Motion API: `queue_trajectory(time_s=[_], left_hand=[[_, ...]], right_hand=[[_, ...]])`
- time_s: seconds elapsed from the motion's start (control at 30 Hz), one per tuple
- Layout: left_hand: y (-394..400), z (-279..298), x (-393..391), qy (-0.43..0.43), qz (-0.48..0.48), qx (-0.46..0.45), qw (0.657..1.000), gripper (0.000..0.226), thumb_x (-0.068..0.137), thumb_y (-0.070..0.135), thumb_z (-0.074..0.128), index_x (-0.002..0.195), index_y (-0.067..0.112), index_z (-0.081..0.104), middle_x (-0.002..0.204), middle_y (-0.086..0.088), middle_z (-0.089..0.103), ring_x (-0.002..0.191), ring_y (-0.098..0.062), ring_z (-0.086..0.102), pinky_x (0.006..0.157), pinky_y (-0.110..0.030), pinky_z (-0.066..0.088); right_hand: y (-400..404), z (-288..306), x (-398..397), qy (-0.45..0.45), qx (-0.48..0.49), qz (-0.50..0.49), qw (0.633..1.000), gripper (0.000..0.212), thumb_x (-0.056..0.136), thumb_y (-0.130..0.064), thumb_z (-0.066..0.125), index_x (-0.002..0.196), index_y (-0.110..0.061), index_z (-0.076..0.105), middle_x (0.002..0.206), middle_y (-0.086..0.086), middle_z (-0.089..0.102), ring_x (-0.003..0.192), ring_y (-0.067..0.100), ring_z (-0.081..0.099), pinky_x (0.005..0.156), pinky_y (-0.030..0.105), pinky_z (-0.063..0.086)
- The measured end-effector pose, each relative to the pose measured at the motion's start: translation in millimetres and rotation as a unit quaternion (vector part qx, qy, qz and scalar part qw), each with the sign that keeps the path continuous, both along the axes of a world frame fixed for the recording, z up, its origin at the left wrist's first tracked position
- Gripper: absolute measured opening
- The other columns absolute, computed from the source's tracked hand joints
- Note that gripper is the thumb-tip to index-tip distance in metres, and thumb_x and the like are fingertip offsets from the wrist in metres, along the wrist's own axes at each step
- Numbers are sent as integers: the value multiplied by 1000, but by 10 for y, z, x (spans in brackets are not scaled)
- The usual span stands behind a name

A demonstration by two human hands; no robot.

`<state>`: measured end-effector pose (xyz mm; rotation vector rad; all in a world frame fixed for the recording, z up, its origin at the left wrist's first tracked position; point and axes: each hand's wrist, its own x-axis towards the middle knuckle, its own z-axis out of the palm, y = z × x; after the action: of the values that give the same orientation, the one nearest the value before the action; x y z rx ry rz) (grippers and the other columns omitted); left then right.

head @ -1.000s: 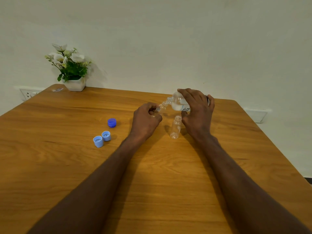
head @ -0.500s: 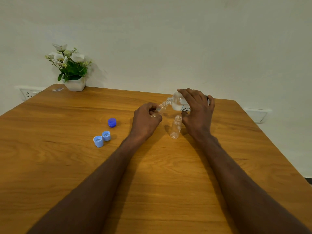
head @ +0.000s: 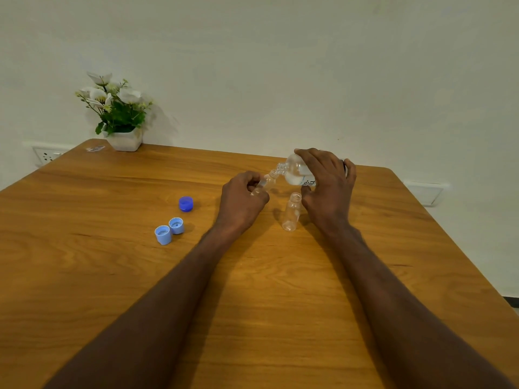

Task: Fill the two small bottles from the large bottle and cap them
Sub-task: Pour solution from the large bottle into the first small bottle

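Caps [head: 170, 231] left of hands [head: 241, 202]

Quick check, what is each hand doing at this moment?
Left hand: grips a small bottle, tilted toward the large bottle.
Right hand: holds the large bottle tipped, neck at the small bottle's mouth.

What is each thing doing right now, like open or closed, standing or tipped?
Large bottle: uncapped, tipped, gripped by right hand.
Small bottle: tilted, held by left hand.
Second small bottle: upright, uncapped.
Three blue caps: off, on table.
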<state>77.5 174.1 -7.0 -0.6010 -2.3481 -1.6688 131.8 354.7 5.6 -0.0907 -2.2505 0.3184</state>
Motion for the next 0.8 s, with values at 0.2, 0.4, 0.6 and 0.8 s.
queue_trajectory(time_s=[0.2, 0.4, 0.6, 0.8], left_hand=[[2, -5, -2, -1, 0, 2, 1000, 31, 84, 9, 72, 114, 16, 74, 95, 9, 71, 82, 0, 62, 69, -14, 51], [6, -8, -12, 5, 2, -8, 1000, 35, 85, 10, 73, 119, 13, 74, 101, 6, 71, 85, 0, 61, 70, -11, 46], [5, -4, -2, 4, -1, 1, 1000, 33, 84, 8, 72, 116, 15, 74, 94, 11, 69, 79, 4, 60, 66, -5, 47], [7, -5, 0, 3, -5, 0, 1000, 30, 84, 9, 71, 114, 14, 75, 90, 12, 70, 76, 5, 61, 63, -6, 46]], right_hand=[[-1, -3, 0, 2, 0, -2, 1000, 79, 74, -3, 74, 145, -32, 57, 143, -11, 59, 140, 15, 47, 122, 51, 20], [-8, 7, 6, 3, 4, -1, 1000, 78, 74, -3, 74, 145, -31, 57, 143, -10, 59, 139, 16, 48, 122, 52, 21], [-8, 2, 1, 0, 4, -6, 1000, 79, 73, -3, 74, 145, -32, 58, 143, -11, 59, 140, 16, 48, 122, 54, 21], [1, 1, -4, 3, 3, -4, 1000, 80, 72, -2, 73, 145, -32, 58, 142, -11, 59, 139, 16, 48, 121, 55, 22]])
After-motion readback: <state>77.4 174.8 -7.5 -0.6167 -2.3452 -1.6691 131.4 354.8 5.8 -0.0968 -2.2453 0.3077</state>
